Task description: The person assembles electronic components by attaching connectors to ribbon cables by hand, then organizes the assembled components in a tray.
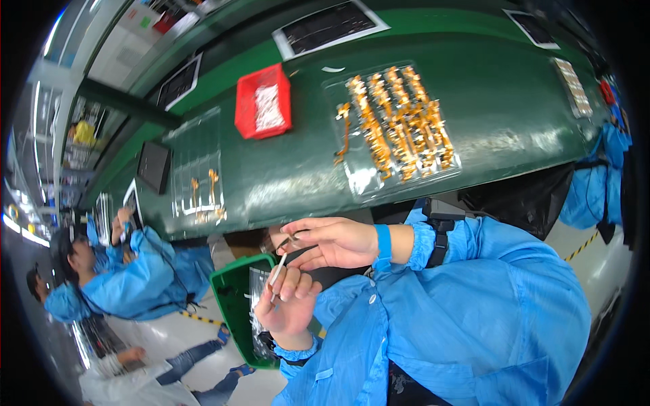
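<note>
My left hand is closed around a thin white stick that slants upward between its fingers. Just above it, my right hand comes in from the right with a blue band on its wrist. Its thumb and fingers pinch together beside the stick's upper end, over a small dark item too small to name. Both hands are in front of the green table's near edge. Beyond them, a clear plastic tray on the table carries rows of orange flexible circuit strips.
A red bin of small white pieces stands on the table. Left of it lies another clear tray with a few strips, beside a black box. Below sits a green bin. A co-worker in blue is at left.
</note>
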Demonstrator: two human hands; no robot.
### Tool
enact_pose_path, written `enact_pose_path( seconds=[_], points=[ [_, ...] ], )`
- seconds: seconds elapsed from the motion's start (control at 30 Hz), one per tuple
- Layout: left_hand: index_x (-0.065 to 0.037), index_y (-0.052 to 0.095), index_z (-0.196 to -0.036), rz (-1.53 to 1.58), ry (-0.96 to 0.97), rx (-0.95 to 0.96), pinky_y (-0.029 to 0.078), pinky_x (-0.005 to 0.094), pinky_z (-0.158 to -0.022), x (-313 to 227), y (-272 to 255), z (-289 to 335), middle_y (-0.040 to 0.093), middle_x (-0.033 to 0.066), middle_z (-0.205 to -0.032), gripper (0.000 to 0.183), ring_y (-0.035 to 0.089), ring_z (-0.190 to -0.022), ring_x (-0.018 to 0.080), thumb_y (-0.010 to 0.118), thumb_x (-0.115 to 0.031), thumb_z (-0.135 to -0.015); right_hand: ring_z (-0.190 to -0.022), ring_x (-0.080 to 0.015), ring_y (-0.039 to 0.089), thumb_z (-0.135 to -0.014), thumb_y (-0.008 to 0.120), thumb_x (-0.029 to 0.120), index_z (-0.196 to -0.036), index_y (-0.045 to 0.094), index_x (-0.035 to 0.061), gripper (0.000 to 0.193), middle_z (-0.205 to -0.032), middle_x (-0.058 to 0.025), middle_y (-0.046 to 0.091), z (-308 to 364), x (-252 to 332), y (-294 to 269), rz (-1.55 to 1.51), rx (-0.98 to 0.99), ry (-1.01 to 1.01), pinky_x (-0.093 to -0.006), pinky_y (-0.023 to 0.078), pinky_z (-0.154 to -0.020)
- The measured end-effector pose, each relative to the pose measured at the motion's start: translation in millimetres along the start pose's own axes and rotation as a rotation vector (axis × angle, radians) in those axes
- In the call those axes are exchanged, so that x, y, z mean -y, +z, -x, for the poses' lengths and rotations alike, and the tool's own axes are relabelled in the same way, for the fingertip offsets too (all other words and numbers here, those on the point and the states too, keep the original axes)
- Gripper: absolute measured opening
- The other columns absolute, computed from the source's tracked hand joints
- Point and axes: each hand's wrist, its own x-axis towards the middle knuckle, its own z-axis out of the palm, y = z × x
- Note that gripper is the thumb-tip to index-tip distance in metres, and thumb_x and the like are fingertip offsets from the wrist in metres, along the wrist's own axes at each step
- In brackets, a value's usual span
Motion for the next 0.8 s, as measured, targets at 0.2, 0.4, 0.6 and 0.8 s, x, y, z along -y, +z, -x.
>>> enact_pose_path(
  seconds=[0.2,0.4,0.6,0.8],
  points=[
    [-0.016,0.048,-0.089,0.119,0.192,-0.05,0.032,0.0325,-0.078,-6.9,-17.5,70.0,0.049,-0.0031,-0.084,0.011,0.042,-0.081,0.0137,0.052,-0.025,-0.094,-0.101,-0.0254,0.066,-0.1,0.05,0.014,-0.119,0.056,-0.0028,0.026,-0.114,-0.0171,0.063,-47.1,-51.0,-19.8,-0.059,0.057,0.225,-0.0336,0.056,-0.087],
    [-0.015,0.048,-0.09,0.181,0.388,-0.139,0.033,0.0312,-0.078,-12.8,-36.5,131.4,0.049,-0.0025,-0.083,0.011,0.043,-0.081,0.0129,0.049,-0.024,-0.098,-0.098,-0.0251,0.068,-0.097,0.054,0.009,-0.118,0.055,-0.0064,0.025,-0.107,-0.019,0.067,-70.0,-73.1,5.7,0.16,0.032,0.391,-0.0328,0.057,-0.087],
    [-0.014,0.048,-0.091,0.163,0.506,-0.225,0.033,0.0318,-0.079,-17.8,-60.1,173.2,0.047,-0.0014,-0.083,0.012,0.042,-0.081,0.0139,0.047,-0.023,-0.098,-0.09,-0.0194,0.069,-0.097,0.054,0.009,-0.114,0.055,-0.0031,0.021,-0.102,-0.0155,0.069,-91.3,-99.0,24.6,0.812,0.097,0.306,-0.0303,0.057,-0.081],
    [-0.012,0.045,-0.089,0.084,0.601,-0.5,0.034,0.033,-0.076,-22.4,-82.8,208.7,0.046,0.001,-0.082,0.011,0.042,-0.079,0.0159,0.048,-0.021,-0.095,-0.074,-0.0151,0.07,-0.095,0.055,0.007,-0.1,0.053,-0.0014,0.011,-0.08,-0.0102,0.071,-110.0,-121.8,36.5,1.304,0.141,0.159,-0.0279,0.057,-0.067]
  ],
)
